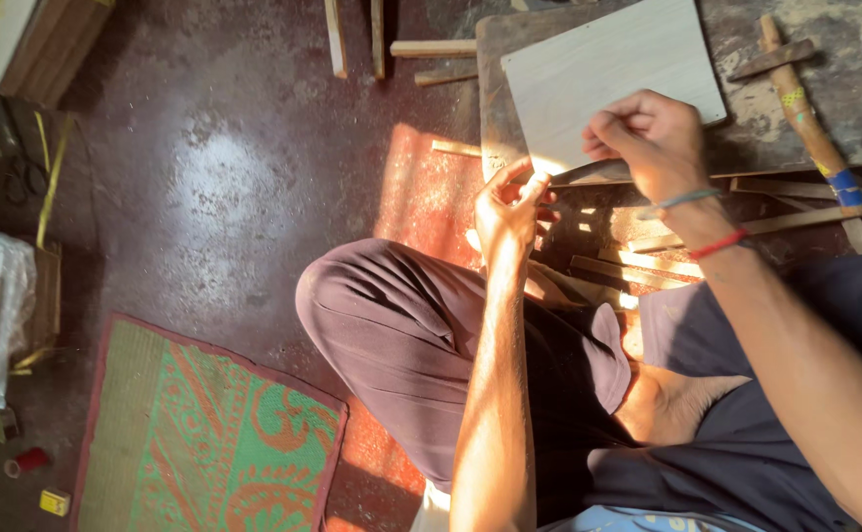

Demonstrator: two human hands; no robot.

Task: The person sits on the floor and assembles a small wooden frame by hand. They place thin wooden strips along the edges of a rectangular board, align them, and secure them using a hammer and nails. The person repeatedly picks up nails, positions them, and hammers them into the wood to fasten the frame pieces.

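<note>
Two hands work on one thin dark strip over the low wooden workbench (495, 79).

Left hand (508, 212) pinches the near end of the strip (589, 173) with closed fingers; right hand (648, 138) is closed around its other part. A pale board (598, 69) lies just behind, a wooden mallet (810, 123) at the right, a green mat (204, 443) on the floor.

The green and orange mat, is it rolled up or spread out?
Spread out. The mat lies flat on the floor, its whole pattern showing, with no roll or fold visible.
</note>
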